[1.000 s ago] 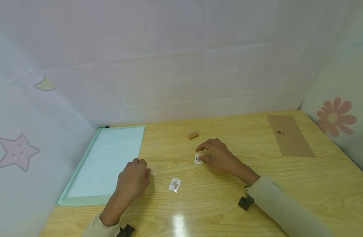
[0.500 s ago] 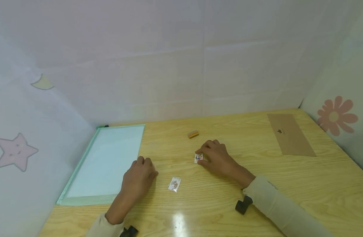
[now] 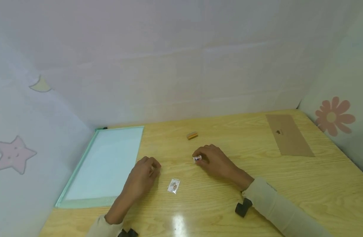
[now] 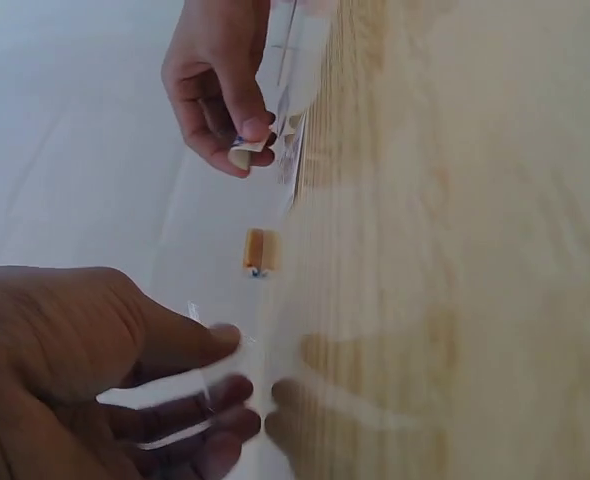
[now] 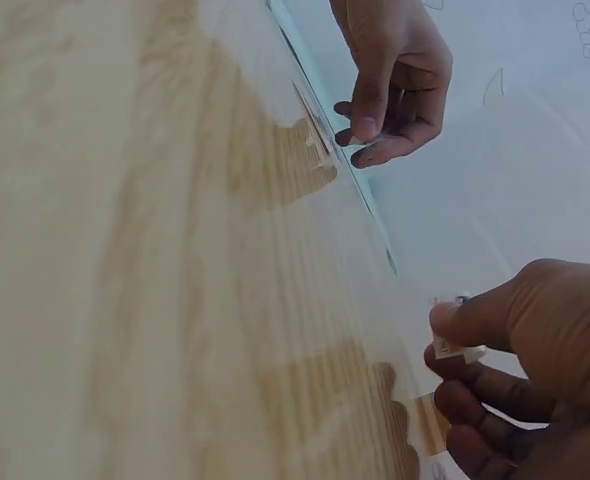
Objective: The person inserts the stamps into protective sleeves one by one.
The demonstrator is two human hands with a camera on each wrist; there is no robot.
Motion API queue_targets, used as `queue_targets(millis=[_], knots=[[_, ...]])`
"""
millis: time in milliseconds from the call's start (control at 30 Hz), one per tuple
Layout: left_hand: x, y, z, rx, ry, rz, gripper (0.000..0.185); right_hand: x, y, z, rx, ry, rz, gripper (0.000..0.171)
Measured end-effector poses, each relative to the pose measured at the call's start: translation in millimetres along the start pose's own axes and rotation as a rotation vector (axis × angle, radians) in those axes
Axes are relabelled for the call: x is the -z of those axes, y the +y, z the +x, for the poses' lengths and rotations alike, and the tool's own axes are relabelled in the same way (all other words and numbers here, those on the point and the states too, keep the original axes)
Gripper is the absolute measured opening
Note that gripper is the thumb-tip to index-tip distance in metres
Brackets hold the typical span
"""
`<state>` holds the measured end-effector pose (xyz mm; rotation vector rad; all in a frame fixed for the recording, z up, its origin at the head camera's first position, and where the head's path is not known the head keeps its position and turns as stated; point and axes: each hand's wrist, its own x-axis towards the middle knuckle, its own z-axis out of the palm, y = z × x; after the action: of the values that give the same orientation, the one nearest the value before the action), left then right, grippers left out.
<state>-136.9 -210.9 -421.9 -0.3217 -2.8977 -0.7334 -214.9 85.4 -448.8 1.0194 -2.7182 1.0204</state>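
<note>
My right hand (image 3: 215,161) pinches a small white printed card (image 3: 197,158) between thumb and fingertips. In the left wrist view that card (image 4: 249,150) looks bent. My left hand (image 3: 141,177) is above the table beside the mint-edged pouch, thumb and fingers around a thin piece of clear plastic film (image 4: 203,345), barely visible. A second small picture card in a clear sleeve (image 3: 174,186) lies flat on the table between the hands. Farther back sits a small brown-and-yellow block (image 3: 192,135).
A white pouch with mint-green edges (image 3: 107,164) lies flat at the left. Toward the back right is a brown paper sheet or envelope (image 3: 290,135) with a small dark print. Pale fabric walls (image 3: 181,65) close off the wooden table (image 3: 229,210) behind and at the sides.
My right fingers have closed on the small card and bent it, lifting it from lying flat. My left hand has shifted slightly right, turning a little.
</note>
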Motion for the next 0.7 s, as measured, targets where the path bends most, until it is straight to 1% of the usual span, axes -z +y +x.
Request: queue_targets(millis=[67, 167, 267, 333, 400, 500, 600, 700], knots=[[-0.1, 1.9, 1.9, -0.034, 0.028, -0.056, 0.013, 0, -2, 1, -0.012, -0.001, 0.083, 0.017], [-0.2, 5.8, 4.0, -0.108, 0.076, -0.129, 0.017, 2, -5, 1, -0.018, -0.008, 0.188, 0.017], [0.1, 10.8, 4.3, -0.168, 0.118, -0.170, 0.027, 4, -11, 0, -0.015, -0.019, 0.284, 0.020], [0.2, 14.0, 3.9, -0.182, 0.133, -0.194, 0.036, 6, -15, -1, -0.016, -0.031, 0.352, 0.025], [0.0, 17.7, 3.1, -0.181, 0.144, -0.217, 0.045, 8, -19, -1, -0.018, -0.045, 0.411, 0.032], [-0.4, 24.3, 1.3, -0.177, 0.159, -0.241, 0.054, 11, -25, -2, -0.020, -0.057, 0.469, 0.042], [0.2, 32.2, -1.4, -0.185, 0.173, -0.245, 0.057, 13, -32, -3, -0.014, -0.054, 0.488, 0.047], [1.9, 40.1, -4.0, -0.195, 0.179, -0.235, 0.060, 15, -39, -3, 0.006, -0.038, 0.479, 0.046]])
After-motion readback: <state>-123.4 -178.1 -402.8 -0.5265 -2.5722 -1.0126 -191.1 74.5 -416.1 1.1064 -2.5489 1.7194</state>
